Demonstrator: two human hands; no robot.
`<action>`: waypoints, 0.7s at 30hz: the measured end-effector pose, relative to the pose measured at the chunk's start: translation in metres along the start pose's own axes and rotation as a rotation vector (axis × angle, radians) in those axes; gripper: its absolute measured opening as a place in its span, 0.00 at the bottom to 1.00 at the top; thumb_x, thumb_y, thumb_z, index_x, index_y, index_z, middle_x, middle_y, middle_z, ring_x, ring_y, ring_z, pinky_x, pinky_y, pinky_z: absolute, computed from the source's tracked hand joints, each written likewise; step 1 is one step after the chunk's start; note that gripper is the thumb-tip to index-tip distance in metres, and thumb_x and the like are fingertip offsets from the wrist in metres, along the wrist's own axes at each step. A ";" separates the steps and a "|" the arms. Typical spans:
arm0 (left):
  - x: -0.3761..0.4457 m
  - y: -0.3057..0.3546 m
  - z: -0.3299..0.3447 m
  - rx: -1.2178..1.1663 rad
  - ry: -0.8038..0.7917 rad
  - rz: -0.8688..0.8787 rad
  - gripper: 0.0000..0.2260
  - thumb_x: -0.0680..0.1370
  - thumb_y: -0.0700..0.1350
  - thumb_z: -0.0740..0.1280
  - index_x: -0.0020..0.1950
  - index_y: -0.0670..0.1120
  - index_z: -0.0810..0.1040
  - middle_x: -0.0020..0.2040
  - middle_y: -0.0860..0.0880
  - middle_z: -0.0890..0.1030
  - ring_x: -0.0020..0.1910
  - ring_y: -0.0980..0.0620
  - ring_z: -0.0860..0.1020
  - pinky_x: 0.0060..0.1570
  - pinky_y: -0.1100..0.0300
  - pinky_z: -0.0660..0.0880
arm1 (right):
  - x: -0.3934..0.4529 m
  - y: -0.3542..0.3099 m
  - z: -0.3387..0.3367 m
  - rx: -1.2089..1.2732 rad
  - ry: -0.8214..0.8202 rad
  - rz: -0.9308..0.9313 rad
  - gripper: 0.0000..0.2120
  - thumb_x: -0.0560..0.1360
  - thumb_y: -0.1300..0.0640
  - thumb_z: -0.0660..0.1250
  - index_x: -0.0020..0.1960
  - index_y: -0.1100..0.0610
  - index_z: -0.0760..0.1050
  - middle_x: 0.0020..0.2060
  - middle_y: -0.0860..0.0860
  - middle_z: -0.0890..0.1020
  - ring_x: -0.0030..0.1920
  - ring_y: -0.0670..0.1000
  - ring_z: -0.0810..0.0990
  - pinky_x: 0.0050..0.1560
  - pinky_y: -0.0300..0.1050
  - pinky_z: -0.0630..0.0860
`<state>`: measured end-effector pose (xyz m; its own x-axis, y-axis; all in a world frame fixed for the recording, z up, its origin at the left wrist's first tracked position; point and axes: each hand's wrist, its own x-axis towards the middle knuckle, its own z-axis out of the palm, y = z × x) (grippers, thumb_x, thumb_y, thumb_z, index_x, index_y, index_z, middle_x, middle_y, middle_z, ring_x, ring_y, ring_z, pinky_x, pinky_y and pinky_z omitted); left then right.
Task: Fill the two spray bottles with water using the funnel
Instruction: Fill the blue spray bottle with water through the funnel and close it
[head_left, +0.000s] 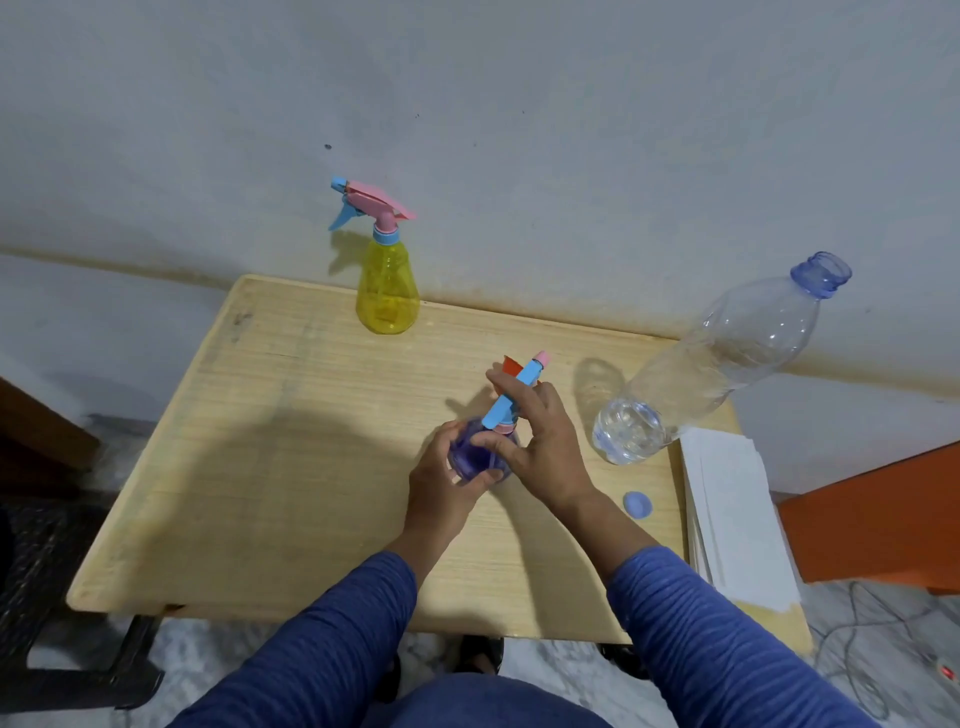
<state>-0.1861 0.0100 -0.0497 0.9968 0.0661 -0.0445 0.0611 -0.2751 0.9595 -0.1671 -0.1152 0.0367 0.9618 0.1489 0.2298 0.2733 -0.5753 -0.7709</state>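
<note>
A purple spray bottle (470, 454) stands near the middle of the wooden table (291, 441). My left hand (447, 483) grips its body from the left. My right hand (540, 441) curls round its blue and pink spray head (511, 397) at the neck. An orange-red funnel (511, 366) shows only as a small part just behind my right hand. A yellow spray bottle (387, 291) with a pink and blue head stands upright at the table's far edge. A large clear water bottle (727, 358), uncapped and holding some water, stands at the right.
A blue bottle cap (637, 504) lies on the table near my right forearm. A stack of white paper (732, 519) sits on the table's right edge. An orange surface (883, 525) is beyond it. A grey wall rises behind the table, and dark furniture stands at the left.
</note>
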 end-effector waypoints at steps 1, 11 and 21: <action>0.000 0.000 0.000 -0.002 0.003 -0.001 0.29 0.66 0.48 0.77 0.63 0.56 0.70 0.60 0.57 0.75 0.58 0.57 0.75 0.55 0.54 0.77 | -0.002 0.002 -0.003 -0.019 -0.011 -0.027 0.28 0.70 0.51 0.70 0.68 0.41 0.65 0.59 0.52 0.75 0.57 0.48 0.73 0.57 0.36 0.72; -0.001 0.007 -0.001 -0.030 -0.002 -0.009 0.28 0.65 0.47 0.78 0.59 0.61 0.69 0.57 0.57 0.76 0.54 0.58 0.76 0.53 0.55 0.78 | -0.003 -0.002 -0.006 -0.024 -0.013 -0.038 0.31 0.67 0.70 0.62 0.66 0.47 0.70 0.57 0.46 0.78 0.52 0.41 0.74 0.54 0.32 0.71; 0.001 0.007 0.000 0.013 0.006 0.014 0.28 0.65 0.47 0.78 0.61 0.56 0.71 0.57 0.57 0.76 0.55 0.59 0.75 0.54 0.54 0.77 | 0.002 -0.006 -0.004 -0.047 0.001 0.038 0.27 0.71 0.56 0.72 0.67 0.44 0.67 0.51 0.50 0.71 0.58 0.52 0.72 0.51 0.24 0.66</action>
<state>-0.1847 0.0086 -0.0434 0.9972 0.0678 -0.0299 0.0483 -0.2884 0.9563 -0.1669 -0.1147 0.0439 0.9714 0.1259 0.2016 0.2358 -0.6174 -0.7505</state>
